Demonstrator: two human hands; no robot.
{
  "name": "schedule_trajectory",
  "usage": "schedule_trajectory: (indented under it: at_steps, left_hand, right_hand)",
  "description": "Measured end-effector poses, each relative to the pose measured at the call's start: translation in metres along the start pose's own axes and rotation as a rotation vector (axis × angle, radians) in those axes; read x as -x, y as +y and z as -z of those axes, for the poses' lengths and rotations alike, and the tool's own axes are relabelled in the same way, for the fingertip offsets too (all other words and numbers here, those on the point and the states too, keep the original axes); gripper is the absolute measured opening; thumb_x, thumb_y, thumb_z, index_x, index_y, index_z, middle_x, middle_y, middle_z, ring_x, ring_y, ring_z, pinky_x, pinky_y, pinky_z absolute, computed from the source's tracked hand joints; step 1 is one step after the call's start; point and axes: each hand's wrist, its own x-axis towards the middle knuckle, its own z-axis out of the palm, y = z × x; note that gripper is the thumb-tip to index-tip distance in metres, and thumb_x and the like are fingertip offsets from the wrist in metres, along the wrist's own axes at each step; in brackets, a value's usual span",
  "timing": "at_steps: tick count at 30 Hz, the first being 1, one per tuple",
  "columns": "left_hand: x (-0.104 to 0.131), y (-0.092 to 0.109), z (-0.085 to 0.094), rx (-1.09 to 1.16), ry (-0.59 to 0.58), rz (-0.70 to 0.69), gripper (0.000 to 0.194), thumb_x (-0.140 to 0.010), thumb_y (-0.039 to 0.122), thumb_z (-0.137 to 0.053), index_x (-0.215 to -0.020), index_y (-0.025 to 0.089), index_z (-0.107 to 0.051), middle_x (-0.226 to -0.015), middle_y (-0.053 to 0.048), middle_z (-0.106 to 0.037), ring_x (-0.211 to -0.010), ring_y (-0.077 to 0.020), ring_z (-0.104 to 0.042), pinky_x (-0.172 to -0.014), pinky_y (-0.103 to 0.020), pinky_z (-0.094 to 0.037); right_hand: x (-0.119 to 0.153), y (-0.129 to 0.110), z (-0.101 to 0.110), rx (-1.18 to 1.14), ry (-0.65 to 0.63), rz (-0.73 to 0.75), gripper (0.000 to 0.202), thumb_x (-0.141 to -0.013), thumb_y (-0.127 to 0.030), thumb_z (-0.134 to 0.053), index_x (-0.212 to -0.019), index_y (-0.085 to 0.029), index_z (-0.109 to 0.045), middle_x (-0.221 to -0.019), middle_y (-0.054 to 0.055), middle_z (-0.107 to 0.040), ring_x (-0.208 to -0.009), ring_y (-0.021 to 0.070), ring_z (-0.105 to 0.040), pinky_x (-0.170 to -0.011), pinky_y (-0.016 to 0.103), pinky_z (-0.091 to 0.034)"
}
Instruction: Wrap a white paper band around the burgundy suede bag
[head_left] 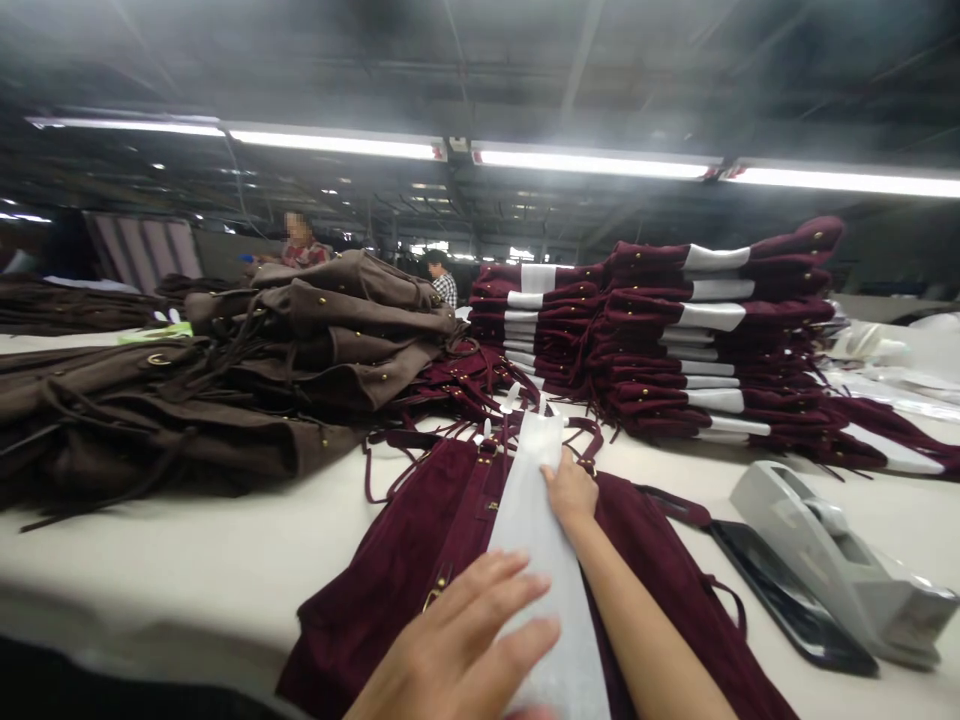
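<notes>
A burgundy suede-looking bag (pixel 420 535) lies flat on the table before me, with straps and gold-coloured rings at its far end. Down its middle runs a long white strip (pixel 536 520) of thin, paper-like material. My right hand (pixel 574 490) is at the strip's far part, fingers bent against its right edge and the thumb side over it. Closer to me, my left hand (pixel 457 640) hovers over the near part of the strip and bag, fingers spread and slightly blurred. Nothing shows in its grasp.
Brown bags (pixel 337 340) are heaped at left. Burgundy bags (pixel 637 340) with white bands stand in tall stacks behind. A grey tape dispenser (pixel 840 570) sits at right, by a dark strap (pixel 675 505). Two people (pixel 301 250) are in the background.
</notes>
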Motion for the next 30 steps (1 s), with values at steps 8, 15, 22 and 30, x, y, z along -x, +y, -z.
schedule_trajectory:
  at_steps: [8,15,22,30]
  left_hand:
    - [-0.033,-0.005,-0.046,0.029,-0.565,-0.069,0.067,-0.095,0.06,-0.04,-0.148,0.02,-0.035,-0.153,-0.016,-0.033,-0.14,-0.037,-0.03,-0.11,-0.054,-0.038]
    - [0.028,-0.007,-0.1,-0.298,-0.261,-0.311,0.097,-0.083,0.077,-0.044,-0.152,0.012,-0.023,-0.156,-0.022,-0.023,-0.143,-0.0426,-0.018,-0.113,-0.061,-0.018]
    - [0.037,0.013,-0.13,-0.627,0.018,-0.221,0.043,-0.096,0.023,-0.044,-0.139,0.018,-0.048,-0.143,-0.017,-0.046,-0.127,-0.0375,-0.048,-0.113,-0.063,-0.019]
    - [0.033,0.014,-0.138,-0.619,0.208,-0.152,0.04,-0.095,0.013,-0.036,-0.131,0.008,-0.054,-0.126,-0.019,-0.062,-0.121,-0.0332,-0.056,-0.104,-0.044,-0.043]
  right_hand:
    - [-0.005,0.007,-0.002,-0.04,-0.011,-0.046,0.036,-0.093,-0.043,-0.055,-0.117,-0.017,-0.05,-0.101,0.014,-0.069,-0.094,0.0258,-0.066,-0.08,0.034,-0.048]
    - [-0.011,0.011,-0.005,-0.108,-0.035,-0.066,0.037,-0.091,-0.045,-0.056,-0.115,-0.018,-0.051,-0.102,0.014,-0.068,-0.096,0.0263,-0.065,-0.082,0.035,-0.048]
    - [-0.009,0.013,-0.003,-0.185,0.001,-0.127,0.059,-0.089,-0.038,-0.06,-0.139,-0.019,-0.036,-0.11,0.015,-0.066,-0.103,0.0279,-0.063,-0.085,0.037,-0.047]
    - [0.013,0.009,0.018,-0.263,-0.041,-0.091,0.042,-0.087,-0.024,-0.058,-0.127,-0.014,-0.056,-0.127,0.017,-0.055,-0.116,0.0293,-0.056,-0.093,0.038,-0.046]
